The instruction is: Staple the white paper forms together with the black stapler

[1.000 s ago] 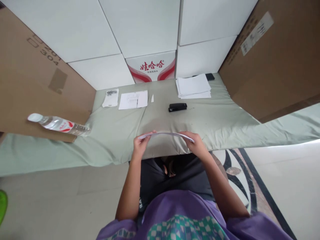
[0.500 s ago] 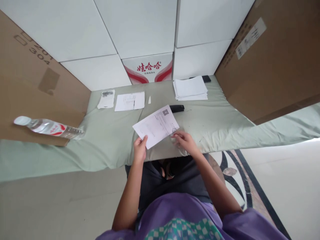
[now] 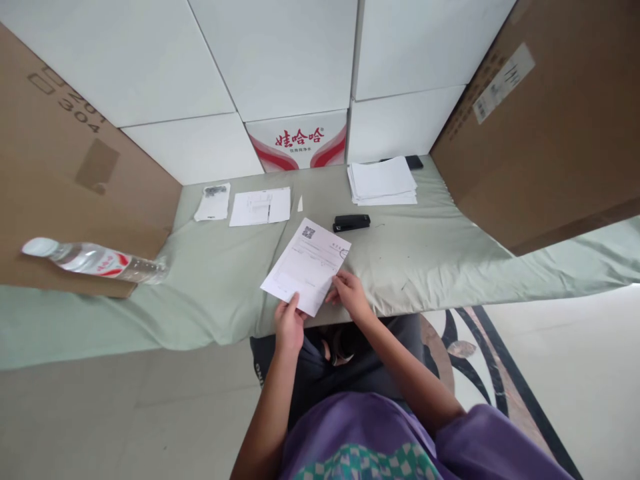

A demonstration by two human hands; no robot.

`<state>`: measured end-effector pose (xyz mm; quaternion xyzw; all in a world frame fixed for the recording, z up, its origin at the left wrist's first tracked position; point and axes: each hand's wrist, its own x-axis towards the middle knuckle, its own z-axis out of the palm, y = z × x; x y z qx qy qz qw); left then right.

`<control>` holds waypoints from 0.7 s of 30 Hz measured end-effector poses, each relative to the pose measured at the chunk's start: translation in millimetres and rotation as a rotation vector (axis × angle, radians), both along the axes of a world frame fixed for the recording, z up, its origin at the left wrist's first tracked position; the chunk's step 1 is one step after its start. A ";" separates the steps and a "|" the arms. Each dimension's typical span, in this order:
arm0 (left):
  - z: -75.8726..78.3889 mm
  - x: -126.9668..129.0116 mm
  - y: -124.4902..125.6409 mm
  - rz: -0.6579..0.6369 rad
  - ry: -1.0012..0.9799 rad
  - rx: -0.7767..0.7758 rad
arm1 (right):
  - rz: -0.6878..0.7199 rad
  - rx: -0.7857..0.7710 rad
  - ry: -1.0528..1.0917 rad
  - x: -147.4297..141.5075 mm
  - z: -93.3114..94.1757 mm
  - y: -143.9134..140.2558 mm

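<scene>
Both hands are holding one printed paper sheet. The left hand is pinching its near corner, thumb on top. The right hand is pinching the near right edge, fingers closed on the paper.

A second ago the sheet was bending edge-on between the two hands, so only a thin curve was showing. Half a second ago the left hand alone was holding it up while the right hand was resting on the cloth just beside it. Now the sheet is lying flatter, face up, with its little square code at the far end, and both hands are gripping it again. It looks like the person is turning the sheet over and lining it up near the front edge of the table.

The sheet is sitting over the green cloth. Just past its far corner a black stapler is lying. Farther back a paper stack is waiting, and to the left another printed sheet and a small white packet are lying. A water bottle is lying on its side far to the left, beside a brown cardboard box.
</scene>
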<state>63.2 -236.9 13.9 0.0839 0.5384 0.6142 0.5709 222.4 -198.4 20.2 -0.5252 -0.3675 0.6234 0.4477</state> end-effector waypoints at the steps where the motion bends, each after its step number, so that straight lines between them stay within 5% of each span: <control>1: 4.8 -8.7 3.2 -0.035 -0.034 -0.021 | -0.001 0.003 -0.015 2.9 0.0 3.9; 5: 20.3 -53.5 29.7 -0.264 -0.057 -0.144 | 0.099 -0.020 -0.077 16.7 2.2 21.3; 10: 22.6 -68.9 69.2 -0.504 0.316 -0.243 | 0.238 -0.092 -0.239 27.8 7.6 34.2; 16: 15.0 -53.1 90.0 -0.464 0.389 -0.120 | -0.166 0.201 -0.932 61.7 -1.7 21.3; 21: 12.9 -57.4 91.7 -0.473 0.386 -0.097 | -0.167 0.213 -1.138 76.4 -19.7 7.7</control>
